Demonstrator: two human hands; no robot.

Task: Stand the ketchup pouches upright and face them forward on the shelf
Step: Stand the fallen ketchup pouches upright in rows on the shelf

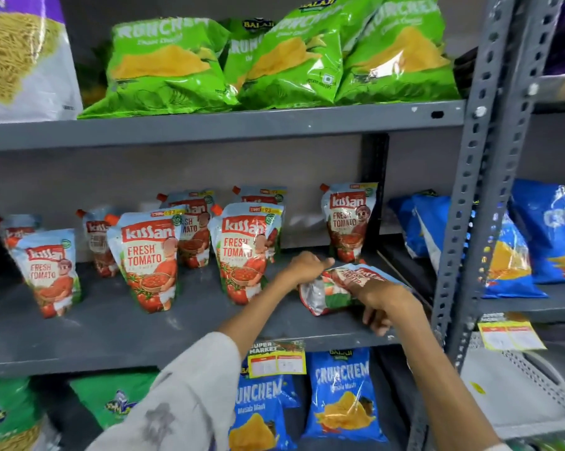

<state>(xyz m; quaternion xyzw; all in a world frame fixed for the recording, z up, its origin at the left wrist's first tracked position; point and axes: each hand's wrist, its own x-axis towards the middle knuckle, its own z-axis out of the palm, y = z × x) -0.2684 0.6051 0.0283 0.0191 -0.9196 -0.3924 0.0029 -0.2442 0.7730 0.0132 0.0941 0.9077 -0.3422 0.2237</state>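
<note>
Several red and blue ketchup pouches stand upright on the grey middle shelf [112, 323], labels facing me, among them one front centre [149, 258], one to its right [245, 252] and one at the back right [347, 219]. One ketchup pouch [336, 288] lies on its side at the shelf's right, base towards me. My left hand [307, 266] grips its upper left edge. My right hand [383, 304] presses on its right side, fingers curled over the near edge. Both hands hide part of the pouch.
Green chip bags [274, 56] fill the shelf above. Blue chip bags [339, 395] and a price tag [276, 358] sit below. A perforated grey upright [473, 177] stands just right of my hands, with more blue bags [534, 236] beyond it.
</note>
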